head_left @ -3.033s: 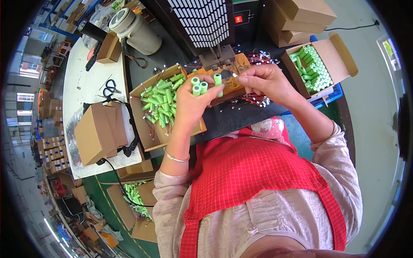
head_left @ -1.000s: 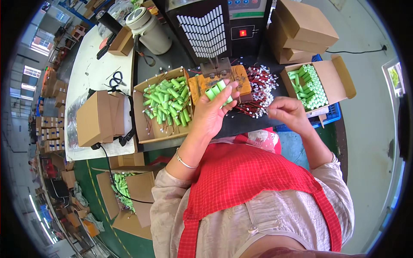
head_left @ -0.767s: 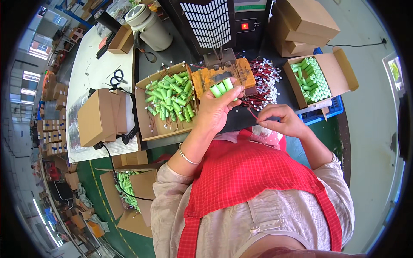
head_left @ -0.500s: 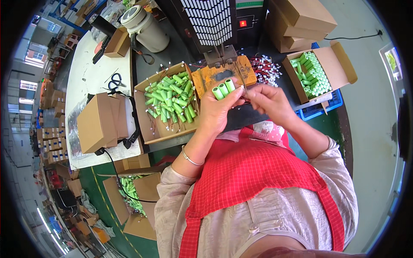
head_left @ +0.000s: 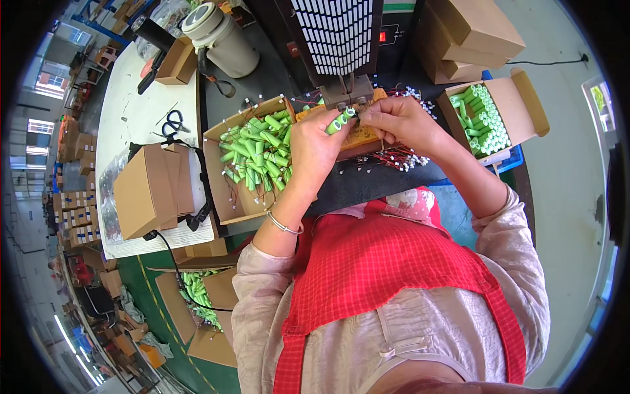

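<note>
My left hand is closed around a few light green cylindrical battery cells, their pale ends facing up and right. My right hand pinches at the cells' ends with thumb and fingertips; what lies in that pinch is too small to make out. Both hands are just under the two metal electrode tips of a dark bench machine. An orange block sits beneath the hands, partly covered by them. Red wires with white connectors are heaped beside the block, near my right hand.
An open carton of wired green cells stands to the left; a smaller box of upright cells is at right. Stacked cartons, a grey insulated jug, scissors and a brown carton surround the bench.
Both hands have moved away from my body with the cells, up to the electrode tips. The cells are now tilted and closer to the machine. The view has shifted slightly.
</note>
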{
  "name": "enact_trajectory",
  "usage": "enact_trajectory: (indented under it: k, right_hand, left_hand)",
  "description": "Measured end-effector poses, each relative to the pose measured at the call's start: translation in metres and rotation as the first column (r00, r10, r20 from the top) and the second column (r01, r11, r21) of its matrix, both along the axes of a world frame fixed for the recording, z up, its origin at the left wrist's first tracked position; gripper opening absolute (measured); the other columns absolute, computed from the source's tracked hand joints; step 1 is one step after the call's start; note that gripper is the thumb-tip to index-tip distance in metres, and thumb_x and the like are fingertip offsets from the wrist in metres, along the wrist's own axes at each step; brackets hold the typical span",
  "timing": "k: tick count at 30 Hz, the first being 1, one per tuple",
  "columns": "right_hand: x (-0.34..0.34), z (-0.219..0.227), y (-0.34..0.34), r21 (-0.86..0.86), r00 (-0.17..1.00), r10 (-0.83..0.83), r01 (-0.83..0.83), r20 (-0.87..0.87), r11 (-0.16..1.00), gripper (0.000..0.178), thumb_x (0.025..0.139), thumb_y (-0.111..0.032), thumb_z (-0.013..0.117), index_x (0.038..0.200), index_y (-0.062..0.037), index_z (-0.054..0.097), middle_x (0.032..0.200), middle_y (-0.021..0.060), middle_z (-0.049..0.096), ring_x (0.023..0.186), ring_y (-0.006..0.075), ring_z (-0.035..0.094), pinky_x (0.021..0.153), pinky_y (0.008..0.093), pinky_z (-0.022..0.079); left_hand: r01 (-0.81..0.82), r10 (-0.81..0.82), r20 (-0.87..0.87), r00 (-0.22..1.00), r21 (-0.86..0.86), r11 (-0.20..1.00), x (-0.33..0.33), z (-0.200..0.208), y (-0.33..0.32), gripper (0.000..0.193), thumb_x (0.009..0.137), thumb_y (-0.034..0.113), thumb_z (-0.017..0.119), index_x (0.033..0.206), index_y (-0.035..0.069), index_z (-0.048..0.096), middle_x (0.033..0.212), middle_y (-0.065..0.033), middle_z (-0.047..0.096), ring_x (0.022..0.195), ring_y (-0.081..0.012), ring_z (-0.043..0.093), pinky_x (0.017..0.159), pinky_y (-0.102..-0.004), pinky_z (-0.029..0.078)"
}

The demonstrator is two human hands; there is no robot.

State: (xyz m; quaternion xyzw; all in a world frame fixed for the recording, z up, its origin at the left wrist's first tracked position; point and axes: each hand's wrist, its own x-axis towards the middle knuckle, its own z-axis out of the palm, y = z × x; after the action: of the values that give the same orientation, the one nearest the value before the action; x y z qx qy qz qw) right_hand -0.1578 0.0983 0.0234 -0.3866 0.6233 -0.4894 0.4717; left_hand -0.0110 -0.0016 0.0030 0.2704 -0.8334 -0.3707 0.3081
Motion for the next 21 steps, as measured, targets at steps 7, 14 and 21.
enact_trajectory:
  k: [7,14,21]
  right_hand:
    - [-0.002,0.002,0.0,0.008,0.999,0.034,-0.034,-0.003,0.999,0.025,0.085,-0.025,0.057,0.078,-0.0012,0.061,0.058,-0.0024,0.05,0.051,0.0047,0.045,0.047,0.019,0.037]
    - [-0.008,0.003,0.033,-0.046,0.993,0.106,-0.109,-0.049,0.993,0.02,0.083,-0.02,0.061,0.091,-0.0016,0.064,0.069,-0.0006,0.058,0.06,0.0032,0.05,0.053,0.0179,0.042]
    - [0.01,0.002,0.031,-0.176,0.992,-0.057,0.036,-0.115,0.984,0.017,0.083,-0.015,0.06,0.086,0.0012,0.063,0.066,0.0003,0.057,0.055,0.0034,0.049,0.047,0.0172,0.039]
  left_hand:
    - [-0.039,0.027,-0.093,0.995,-0.131,0.991,-0.002,0.002,0.003,0.013,0.068,0.012,0.067,0.079,0.005,0.064,0.061,-0.0111,0.054,0.059,-0.03,0.055,0.053,-0.0342,0.043]
    - [0.055,-0.035,-0.053,0.998,0.447,0.893,0.015,0.021,0.006,0.019,0.075,0.012,0.066,0.091,0.002,0.065,0.07,-0.0046,0.06,0.052,-0.0097,0.052,0.047,-0.0231,0.039]
    - [0.255,-0.019,-0.292,0.956,0.801,0.541,0.023,0.01,-0.001,0.023,0.074,0.008,0.069,0.094,0.001,0.06,0.072,0.0013,0.058,0.055,-0.0025,0.048,0.045,-0.016,0.035]
